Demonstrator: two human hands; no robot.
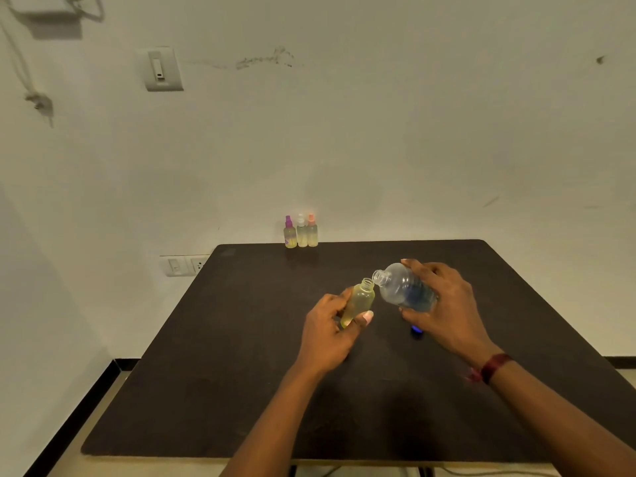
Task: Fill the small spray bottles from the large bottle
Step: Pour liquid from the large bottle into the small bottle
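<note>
i see my left hand [330, 335] curled round the open small bottle [359, 299], thumb across its front, holding it tilted above the table [241, 373]. my right hand [444, 304] grips the large bottle [402, 287], tipped leftward, its uncapped mouth just beside the small one's neck. a blue cap [416, 330] lies on the table below that hand. three capped spray bottles [301, 232] stand together at the far edge.

Yellowish small bottle [359, 299], clear large bottle [404, 287] with blue label, dark brown table [241, 373].
</note>
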